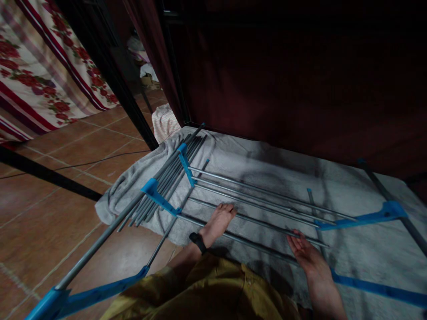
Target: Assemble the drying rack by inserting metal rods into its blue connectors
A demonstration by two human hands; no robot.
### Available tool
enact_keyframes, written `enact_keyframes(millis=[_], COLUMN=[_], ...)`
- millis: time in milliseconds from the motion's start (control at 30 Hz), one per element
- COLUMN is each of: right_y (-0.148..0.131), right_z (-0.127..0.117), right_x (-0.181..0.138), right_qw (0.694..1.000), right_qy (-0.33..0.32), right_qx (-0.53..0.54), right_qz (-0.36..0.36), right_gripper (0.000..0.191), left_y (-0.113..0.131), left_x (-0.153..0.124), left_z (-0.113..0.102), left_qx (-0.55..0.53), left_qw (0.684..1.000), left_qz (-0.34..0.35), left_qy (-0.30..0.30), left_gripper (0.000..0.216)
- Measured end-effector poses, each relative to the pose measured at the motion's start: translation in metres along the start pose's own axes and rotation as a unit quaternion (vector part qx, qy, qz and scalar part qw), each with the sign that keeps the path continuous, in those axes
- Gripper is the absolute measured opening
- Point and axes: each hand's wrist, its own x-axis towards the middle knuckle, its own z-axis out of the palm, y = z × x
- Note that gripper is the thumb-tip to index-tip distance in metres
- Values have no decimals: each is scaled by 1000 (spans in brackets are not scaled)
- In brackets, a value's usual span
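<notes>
A folding drying rack with grey metal rods (253, 195) and blue plastic joints (160, 195) lies flat on a grey towel (360, 249) on the floor. My left hand (218, 222), a black band at its wrist, rests palm down on the near rods, fingers flat and holding nothing. My right hand (307, 255) is open with fingers stretched out; the fingertips touch the nearest rod (267, 249) close to the rack's right side. A bundle of rods (167, 182) lies folded together at the left.
Brown floor tiles (66, 213) spread to the left, crossed by a thin cable (83, 164). A dark red cloth wall (300, 89) stands right behind the rack. A floral curtain (40, 75) hangs at far left. Black frame poles (133, 111) rise beside the towel.
</notes>
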Motion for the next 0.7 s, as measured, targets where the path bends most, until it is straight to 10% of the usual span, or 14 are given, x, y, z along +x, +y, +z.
enact_keyframes(millis=[700], right_y=[-25], right_z=[16], right_x=[-10], right_qw=[999], right_qy=[-25], right_qx=[-27], right_qz=[-30], right_gripper=[43], left_y=[3], left_x=[2], left_z=[-5], left_qx=[31], left_qw=[999], left_qz=[4], left_qy=[-13], left_gripper=[38])
